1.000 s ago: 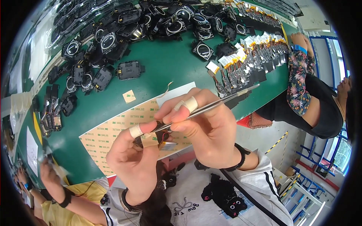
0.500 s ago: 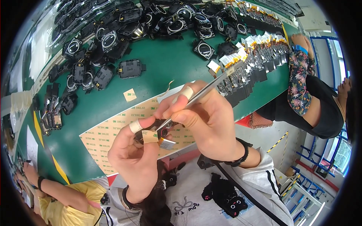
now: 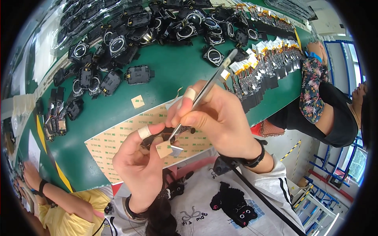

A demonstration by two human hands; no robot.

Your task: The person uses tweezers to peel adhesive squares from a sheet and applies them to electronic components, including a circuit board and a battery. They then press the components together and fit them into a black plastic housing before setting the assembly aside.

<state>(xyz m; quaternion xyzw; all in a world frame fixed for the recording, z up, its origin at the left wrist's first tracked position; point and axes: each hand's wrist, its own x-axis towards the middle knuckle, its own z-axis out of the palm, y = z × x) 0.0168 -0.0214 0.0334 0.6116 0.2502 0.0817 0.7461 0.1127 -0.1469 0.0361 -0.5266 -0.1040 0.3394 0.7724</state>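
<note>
Metal tweezers [image 3: 204,89] are gripped in my right hand [image 3: 222,124], their tip pointing down toward a small tan adhesive piece [image 3: 162,149]. My left hand [image 3: 139,165] pinches a small dark electronic assembly with wires [image 3: 183,135]; its finger and thumb partly cover it. The adhesive piece lies over the assembly by the left thumb. A silvery flat battery [image 3: 179,149] sticks out beside it. Tape wraps a finger on each hand. Beneath both hands lies a tan sheet of adhesive backing with green print [image 3: 112,147].
Black plastic housings [image 3: 139,74] are heaped along the far side of the green table [image 3: 165,65]. Rows of small batteries with wired boards [image 3: 267,59] lie at the right. A loose adhesive square [image 3: 138,101] rests beyond the sheet. Co-workers' arms [image 3: 59,196] appear at left and right.
The adhesive piece has tilted and shifted slightly right, covering more of the battery. The tweezers have turned steeper, with their tip near the piece's upper edge.
</note>
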